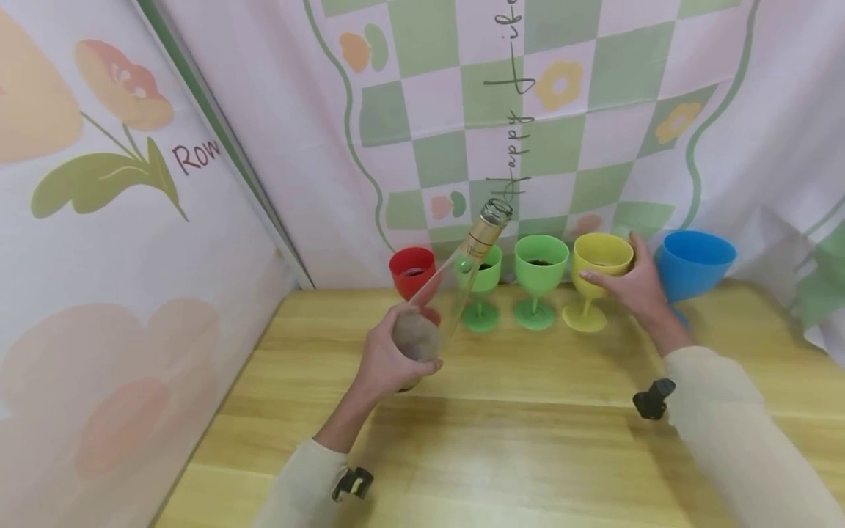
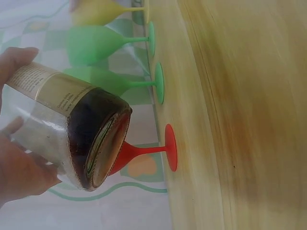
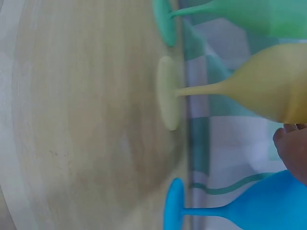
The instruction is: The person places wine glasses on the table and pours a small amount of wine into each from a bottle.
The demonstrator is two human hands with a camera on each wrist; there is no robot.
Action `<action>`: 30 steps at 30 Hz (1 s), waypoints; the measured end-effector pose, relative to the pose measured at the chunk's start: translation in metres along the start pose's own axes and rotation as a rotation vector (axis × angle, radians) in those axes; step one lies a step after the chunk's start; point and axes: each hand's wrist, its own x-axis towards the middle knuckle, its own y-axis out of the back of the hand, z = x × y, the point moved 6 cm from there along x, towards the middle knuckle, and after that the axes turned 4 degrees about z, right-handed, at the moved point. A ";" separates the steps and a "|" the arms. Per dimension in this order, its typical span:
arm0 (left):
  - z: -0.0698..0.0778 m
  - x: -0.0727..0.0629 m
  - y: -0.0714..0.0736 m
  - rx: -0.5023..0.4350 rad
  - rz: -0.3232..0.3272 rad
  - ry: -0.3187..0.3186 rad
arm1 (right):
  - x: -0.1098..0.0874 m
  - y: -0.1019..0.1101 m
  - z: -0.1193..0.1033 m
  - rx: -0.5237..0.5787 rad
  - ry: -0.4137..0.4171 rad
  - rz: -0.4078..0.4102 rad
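Observation:
A clear glass bottle [image 1: 462,268] with a gold-banded neck leans to the upper right in my left hand [image 1: 389,359], which grips it round the body. Its label and some dark liquid at the base [image 2: 93,129] show in the left wrist view. My right hand [image 1: 637,286] holds the bowl of a yellow goblet [image 1: 597,257], thumb in front and fingers at its right side. Left of that goblet stand two green goblets [image 1: 541,268] with dark liquid inside. Farther left, a red goblet [image 1: 412,271], also holding dark liquid, is partly hidden by the bottle.
A blue goblet [image 1: 700,264] stands just right of my right hand, its stem partly covered by it. The goblets line the back edge of the wooden table [image 1: 515,440]. Behind them hangs a checked curtain [image 1: 488,95]; a flowered cloth [image 1: 119,257] hangs at the left.

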 end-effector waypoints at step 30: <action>0.001 0.000 0.006 0.033 -0.012 0.007 | -0.014 0.086 0.050 0.004 -0.158 0.173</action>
